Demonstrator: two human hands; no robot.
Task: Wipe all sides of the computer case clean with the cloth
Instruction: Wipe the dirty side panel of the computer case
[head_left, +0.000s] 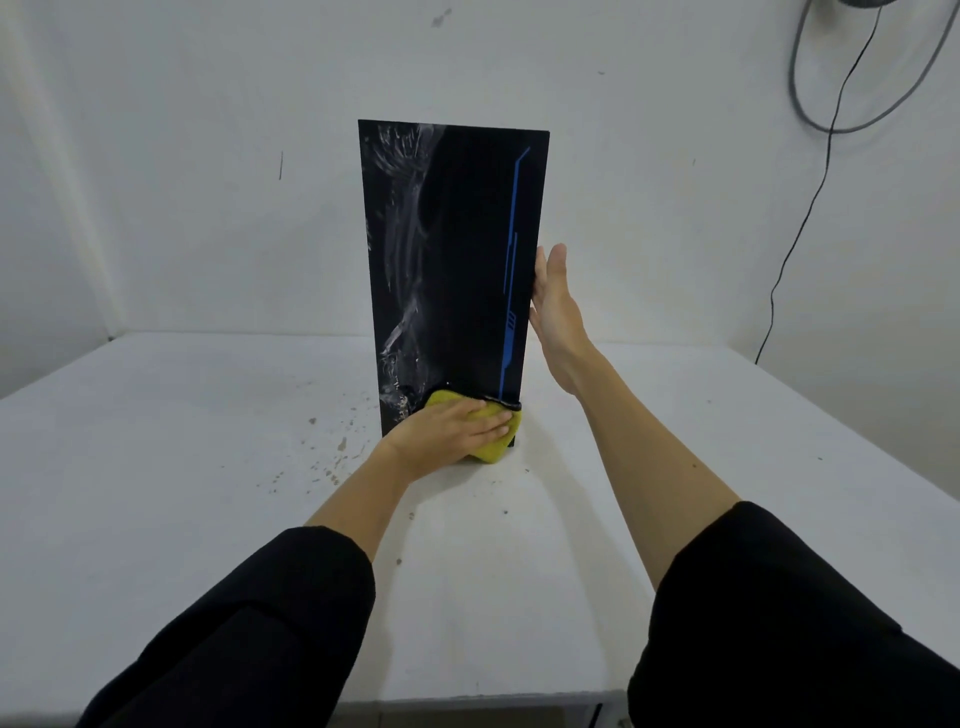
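A tall black computer case (457, 249) with a blue stripe down its right side stands upright in the middle of the white table (182, 467). White smears streak the left half of its front panel. My left hand (449, 428) lies flat with straight fingers on a yellow cloth (491, 447), pressing it against the bottom of the front panel. My right hand (556, 306) is flat against the case's right side, fingers straight and pointing up. The other sides of the case are hidden.
Brown specks and stains dot the table (332, 457) left of the case. A white wall stands close behind. A black cable (810, 208) and a grey looped cable (800, 93) hang on the wall at the far right.
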